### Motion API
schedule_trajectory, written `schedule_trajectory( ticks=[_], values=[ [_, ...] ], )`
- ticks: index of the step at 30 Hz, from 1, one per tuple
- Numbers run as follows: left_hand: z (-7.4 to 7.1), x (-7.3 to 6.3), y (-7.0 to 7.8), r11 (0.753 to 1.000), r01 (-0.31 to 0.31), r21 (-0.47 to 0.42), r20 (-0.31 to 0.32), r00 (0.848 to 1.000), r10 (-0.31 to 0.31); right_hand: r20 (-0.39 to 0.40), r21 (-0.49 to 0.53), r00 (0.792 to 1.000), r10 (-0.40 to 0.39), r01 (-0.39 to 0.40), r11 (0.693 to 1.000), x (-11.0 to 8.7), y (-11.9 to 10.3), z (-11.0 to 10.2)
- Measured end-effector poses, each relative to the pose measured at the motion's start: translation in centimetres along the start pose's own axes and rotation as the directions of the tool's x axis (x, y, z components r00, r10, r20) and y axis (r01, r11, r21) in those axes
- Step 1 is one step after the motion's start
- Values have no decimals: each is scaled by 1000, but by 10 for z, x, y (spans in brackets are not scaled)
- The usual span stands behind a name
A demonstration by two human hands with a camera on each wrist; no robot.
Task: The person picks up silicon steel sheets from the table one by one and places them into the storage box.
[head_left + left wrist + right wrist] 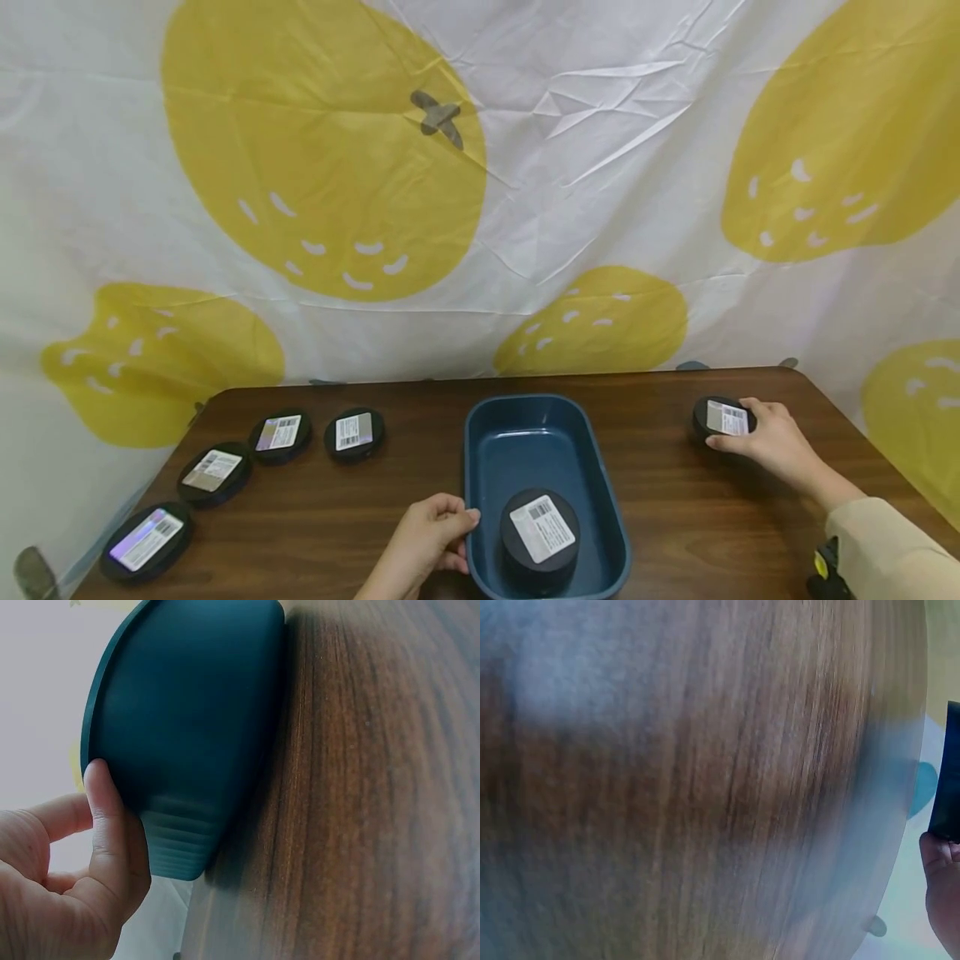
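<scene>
My left hand (431, 537) pinches the left rim of a deep blue rectangular tray (602, 467) in the head view. The left wrist view shows the thumb and fingers at the edge of the tray (187, 705), which stands on the wooden table. Inside the tray, towards its near end, sits a round black container (534, 562) with a white barcode label. Far to the right, my right hand (776, 442) grips a round black container (726, 417) with a similar label between thumb and fingers. Only the side of that container (949, 780) shows at the right wrist view's edge.
Several more round black containers lie on the left of the brown table (420, 442): one near the front (146, 542), others curving back to one (354, 433) left of the tray. A white cloth (585, 167) with yellow fruit prints hangs behind the table.
</scene>
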State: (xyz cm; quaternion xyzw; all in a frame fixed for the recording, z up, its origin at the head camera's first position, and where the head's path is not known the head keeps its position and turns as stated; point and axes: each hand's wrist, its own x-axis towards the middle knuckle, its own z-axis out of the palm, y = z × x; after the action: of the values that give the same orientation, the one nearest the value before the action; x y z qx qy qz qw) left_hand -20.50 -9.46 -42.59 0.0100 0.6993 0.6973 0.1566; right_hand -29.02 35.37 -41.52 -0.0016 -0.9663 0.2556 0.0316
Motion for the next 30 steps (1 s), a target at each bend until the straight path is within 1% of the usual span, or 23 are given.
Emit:
schedule_trajectory(
  ticks=[9,16,24,30],
  values=[
    [1,0,-1,1000,-1,-12,0,1000,1,-21,10,1000,-19,19,1000,-7,-9,2],
    [1,-1,2,1000,-5,-17,1,1000,5,-28,4,999,-28,28,1000,-13,-16,2],
    [2,-2,4,1000,-4,-3,-13,1000,4,-37,0,996,-79,79,997,-19,-33,-1],
    [2,-2,3,1000,-6,-6,-9,1000,6,-42,-9,995,-94,94,996,-21,-37,0]
  ],
)
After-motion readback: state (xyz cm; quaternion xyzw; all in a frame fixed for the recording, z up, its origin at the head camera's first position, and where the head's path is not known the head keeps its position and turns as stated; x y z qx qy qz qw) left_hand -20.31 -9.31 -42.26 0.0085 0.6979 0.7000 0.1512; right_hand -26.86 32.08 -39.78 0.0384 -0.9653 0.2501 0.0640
